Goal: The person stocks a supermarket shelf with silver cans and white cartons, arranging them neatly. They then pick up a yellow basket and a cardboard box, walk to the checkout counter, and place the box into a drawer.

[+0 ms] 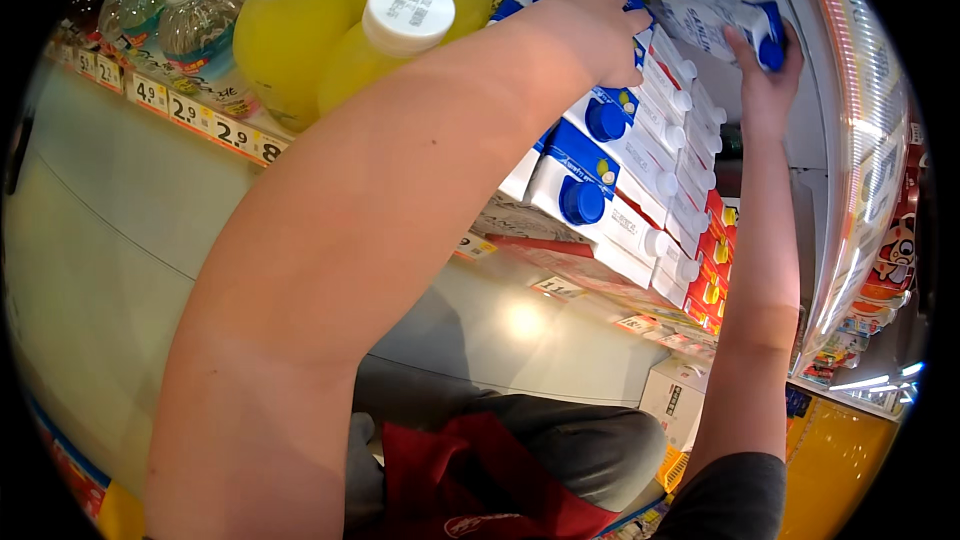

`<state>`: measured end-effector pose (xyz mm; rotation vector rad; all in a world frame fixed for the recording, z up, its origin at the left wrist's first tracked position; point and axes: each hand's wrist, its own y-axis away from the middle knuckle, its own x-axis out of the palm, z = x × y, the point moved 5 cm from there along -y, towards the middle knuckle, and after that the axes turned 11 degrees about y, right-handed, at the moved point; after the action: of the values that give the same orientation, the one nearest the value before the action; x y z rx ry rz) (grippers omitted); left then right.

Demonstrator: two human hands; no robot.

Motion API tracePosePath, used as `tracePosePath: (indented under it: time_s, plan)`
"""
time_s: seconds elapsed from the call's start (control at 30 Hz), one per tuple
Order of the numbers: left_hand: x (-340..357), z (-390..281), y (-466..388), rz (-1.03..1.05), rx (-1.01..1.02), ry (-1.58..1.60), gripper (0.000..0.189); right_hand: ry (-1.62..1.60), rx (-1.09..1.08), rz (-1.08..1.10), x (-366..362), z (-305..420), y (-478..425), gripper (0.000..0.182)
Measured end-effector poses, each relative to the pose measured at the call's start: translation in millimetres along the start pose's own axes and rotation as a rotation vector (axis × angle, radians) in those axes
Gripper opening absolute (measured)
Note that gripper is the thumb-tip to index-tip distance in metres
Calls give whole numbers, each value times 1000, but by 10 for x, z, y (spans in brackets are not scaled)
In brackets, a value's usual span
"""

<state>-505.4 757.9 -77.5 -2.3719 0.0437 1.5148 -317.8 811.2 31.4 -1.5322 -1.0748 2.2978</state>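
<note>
My left hand (596, 26) lies across the tops of blue-and-white drink cartons, its fingers spread over them. In front of it, more of these cartons (581, 172) with blue screw caps and coconut pictures stand in a row. My right hand (772, 79) grips a blue-capped carton (701, 15) near its cap end. That carton is tilted nearly on its side at the back right, close to the cooler's inner wall. Between my arms stand several white cartons (652, 187) with white caps.
Yellow drink bottles (292, 37) with white caps and clear bottles (199, 22) crowd the shelf at left. Red cartons (709, 270) with yellow caps stand at right. Price tags (187, 112) line the shelf edge. A clear curtain (862, 135) hangs at right; a white box (675, 397) sits below.
</note>
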Motion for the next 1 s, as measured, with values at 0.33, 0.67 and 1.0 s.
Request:
tracePosePath:
  time_s: [0.33,0.67,1.0]
  plan:
    - [-73,-182,209,-183,-218,-406,65,-126,57,633,1115,397,-188,76]
    - [-421,-65,17,190,125,115,73,-126,163,567,880,227,144,73]
    - [-928,-327,412,149,65,980,48,-163,-63,65,-899,1256,2271,9]
